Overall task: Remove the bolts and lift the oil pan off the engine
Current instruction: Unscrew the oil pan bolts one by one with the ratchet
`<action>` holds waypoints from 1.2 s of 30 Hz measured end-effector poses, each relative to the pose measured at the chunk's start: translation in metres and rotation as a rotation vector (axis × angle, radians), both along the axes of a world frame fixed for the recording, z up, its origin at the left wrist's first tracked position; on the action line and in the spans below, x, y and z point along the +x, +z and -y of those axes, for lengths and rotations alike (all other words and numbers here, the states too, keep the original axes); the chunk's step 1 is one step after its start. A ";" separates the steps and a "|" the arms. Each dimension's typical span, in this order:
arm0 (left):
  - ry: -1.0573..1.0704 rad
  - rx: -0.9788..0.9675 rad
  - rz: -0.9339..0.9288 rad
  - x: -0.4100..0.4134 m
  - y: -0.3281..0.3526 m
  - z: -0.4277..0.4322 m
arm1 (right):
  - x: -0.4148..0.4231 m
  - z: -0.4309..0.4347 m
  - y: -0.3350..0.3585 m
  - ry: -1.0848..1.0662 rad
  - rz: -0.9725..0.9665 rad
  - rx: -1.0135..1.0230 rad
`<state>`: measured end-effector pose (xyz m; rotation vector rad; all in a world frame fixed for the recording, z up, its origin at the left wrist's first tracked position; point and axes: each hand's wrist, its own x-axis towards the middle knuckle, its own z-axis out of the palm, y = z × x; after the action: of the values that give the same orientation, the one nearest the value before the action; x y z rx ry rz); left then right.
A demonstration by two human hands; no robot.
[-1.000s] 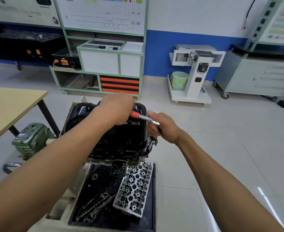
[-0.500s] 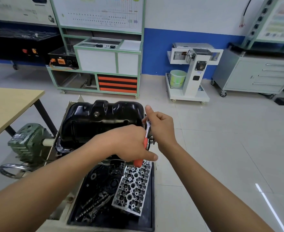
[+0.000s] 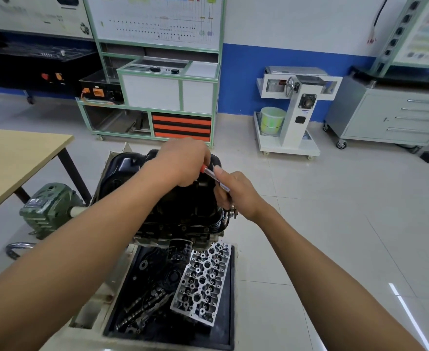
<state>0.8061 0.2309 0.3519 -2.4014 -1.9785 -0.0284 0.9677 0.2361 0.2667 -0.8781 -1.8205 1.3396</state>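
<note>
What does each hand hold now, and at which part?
Both hold one ratchet wrench: the left hand grips its red handle, the right hand holds its metal head end, beside the oil pan.

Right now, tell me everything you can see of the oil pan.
The oil pan is glossy black, seemingly pressed metal, with a deep rounded sump and a flat flange at its rim. It sits on top of the engine block, not yet lifted. The left hand hides its far right part while gripping the red-handled ratchet; the right hand holds the ratchet's head at the pan's right edge. Whether either hand touches the pan is unclear.
</note>
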 end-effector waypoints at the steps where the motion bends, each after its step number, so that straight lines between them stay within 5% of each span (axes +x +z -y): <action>1: -0.017 0.032 0.005 0.003 -0.004 -0.003 | 0.003 -0.003 0.002 0.021 -0.019 -0.030; 5: -0.048 -0.022 0.108 0.007 -0.016 0.006 | 0.015 -0.011 0.004 -0.011 0.033 -0.054; 10: -0.162 -0.492 0.343 0.003 -0.017 0.029 | 0.018 0.003 0.006 -0.271 0.105 0.051; 17: -0.305 -0.690 0.758 -0.013 -0.018 0.026 | 0.025 0.018 0.029 -0.285 0.376 0.082; 25: -0.148 -0.146 0.965 0.007 -0.047 0.018 | 0.045 0.006 0.075 -0.063 0.632 0.245; 30: -0.257 -0.363 1.017 0.017 -0.067 0.010 | 0.053 -0.002 0.094 0.021 0.849 0.374; 36: -0.264 -0.343 1.020 0.019 -0.086 0.003 | 0.051 0.003 0.099 0.030 0.960 0.521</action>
<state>0.8252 0.2274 0.2656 -3.2488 -2.0031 -1.2382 1.0188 0.2329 0.3660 -1.3026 -2.7130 0.3585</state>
